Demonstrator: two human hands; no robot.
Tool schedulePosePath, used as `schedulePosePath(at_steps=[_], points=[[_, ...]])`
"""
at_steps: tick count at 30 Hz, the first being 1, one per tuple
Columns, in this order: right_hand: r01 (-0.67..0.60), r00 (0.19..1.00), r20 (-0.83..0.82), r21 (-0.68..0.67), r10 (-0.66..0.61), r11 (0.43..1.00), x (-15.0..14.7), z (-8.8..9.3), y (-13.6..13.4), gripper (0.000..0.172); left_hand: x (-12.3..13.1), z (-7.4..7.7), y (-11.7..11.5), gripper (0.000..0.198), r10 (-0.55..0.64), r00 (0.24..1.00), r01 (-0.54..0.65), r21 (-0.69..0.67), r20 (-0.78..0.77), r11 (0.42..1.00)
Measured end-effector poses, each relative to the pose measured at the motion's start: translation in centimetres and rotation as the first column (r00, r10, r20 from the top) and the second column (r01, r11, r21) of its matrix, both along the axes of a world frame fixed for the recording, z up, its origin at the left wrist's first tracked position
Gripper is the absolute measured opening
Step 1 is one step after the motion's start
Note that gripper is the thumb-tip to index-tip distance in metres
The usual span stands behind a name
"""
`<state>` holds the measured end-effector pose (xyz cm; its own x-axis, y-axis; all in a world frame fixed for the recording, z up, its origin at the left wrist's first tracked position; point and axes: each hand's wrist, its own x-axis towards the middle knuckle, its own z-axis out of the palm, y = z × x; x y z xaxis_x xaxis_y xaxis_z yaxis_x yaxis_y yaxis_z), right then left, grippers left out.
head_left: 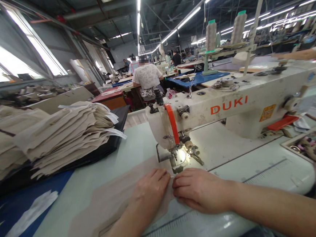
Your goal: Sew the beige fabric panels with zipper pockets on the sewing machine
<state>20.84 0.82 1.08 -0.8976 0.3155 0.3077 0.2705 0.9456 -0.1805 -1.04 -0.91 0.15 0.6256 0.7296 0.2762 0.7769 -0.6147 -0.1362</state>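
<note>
Both hands lie flat, palms down, on a beige fabric piece (110, 206) spread over the pale tabletop (260, 172); neither hand is closed around anything. The left hand (150, 194) presses the fabric with fingers extended toward the needle area; the right hand (199, 192) rests just beside it, fingertips touching or nearly touching the left hand's, directly in front of the presser foot (176, 167). The fabric piece runs from the presser foot back toward the near left edge of the tabletop, its front edge under the fingers.

The sewing machine (228, 105) is white, marked DUKI in orange, with an orange guard on its head; a small lamp lights the needle plate. Two thread cones (211, 34) stand on a rack behind the machine. To the left, a tall stack of cut beige pieces (66, 136) sits on a dark tray, well apart from the hands; a blue mat (25, 202) lies below it. At far right, a tray of small parts (313, 146) rests near the machine's base. A seated person (147, 79) works at another station in the background, back turned.
</note>
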Motion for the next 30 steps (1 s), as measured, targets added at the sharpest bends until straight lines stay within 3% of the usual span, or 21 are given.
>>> schedulePosePath(at_steps=[4, 11, 18, 25, 30], points=[[-0.003, 1.000, 0.000, -0.008, 0.003, 1.000, 0.1, -0.1, -0.1, 0.022, -0.1, -0.8, 0.3, 0.020, -0.053, 0.998, 0.050, 0.068, 0.041, 0.996], [-0.011, 1.000, 0.007, -0.012, 0.011, 1.000, 0.1, 0.0, -0.2, 0.023, -0.1, -1.0, 0.4, 0.025, -0.094, 0.992, 0.084, 0.113, 0.087, 0.990], [-0.008, 1.000, -0.016, -0.032, 0.007, 0.999, 0.0, -0.2, 0.0, 0.023, 0.0, -0.9, 0.2, 0.026, -0.059, 0.995, 0.052, 0.094, 0.080, 0.994], [0.234, 0.972, -0.002, -0.015, -0.234, 0.972, -0.4, 0.2, 0.9, 0.018, 0.4, -0.6, -0.3, 0.033, -0.060, 0.997, 0.055, 0.108, 0.049, 0.993], [0.281, 0.959, 0.046, 0.000, -0.281, 0.960, -0.8, 0.4, 1.0, 0.017, 0.0, -0.5, -1.5, 0.035, 0.007, 0.991, -0.015, 0.065, 0.132, 0.998]])
